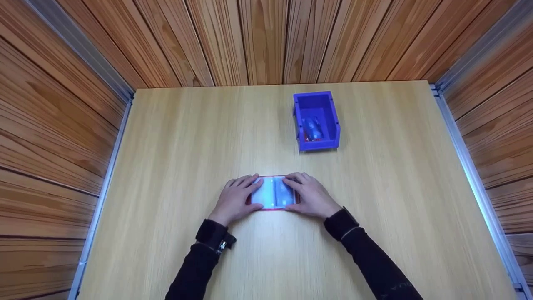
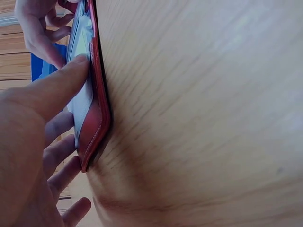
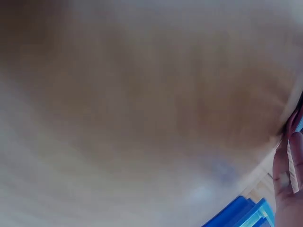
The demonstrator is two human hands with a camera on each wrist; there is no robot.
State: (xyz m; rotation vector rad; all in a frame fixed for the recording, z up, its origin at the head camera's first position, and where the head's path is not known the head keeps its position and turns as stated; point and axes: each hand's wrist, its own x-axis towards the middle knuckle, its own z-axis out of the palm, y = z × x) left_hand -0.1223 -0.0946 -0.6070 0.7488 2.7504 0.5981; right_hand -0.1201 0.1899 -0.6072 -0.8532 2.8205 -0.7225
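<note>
An opened red leather-look cardholder [image 1: 267, 193] with pale bluish, shiny inner sleeves lies at the middle of the table. My left hand [image 1: 236, 198] grips its left side, thumb at the near edge and fingers toward the far edge. At the opposite side my right hand [image 1: 313, 196] holds it the same way. In the left wrist view, white stitching runs along the cardholder's red corner [image 2: 93, 130], and the thumb lies over its edge. Only a sliver of the cardholder [image 3: 292, 121] shows in the right wrist view, beside the fingers.
Beyond the hands, right of centre, stands a blue-purple plastic bin [image 1: 319, 145]. Inside it lies a shiny blue item [image 1: 312, 128] with red bits beside it. Wooden plank walls [image 1: 266, 41] and metal rails [image 1: 479, 166] bound the light wood table [image 1: 187, 137].
</note>
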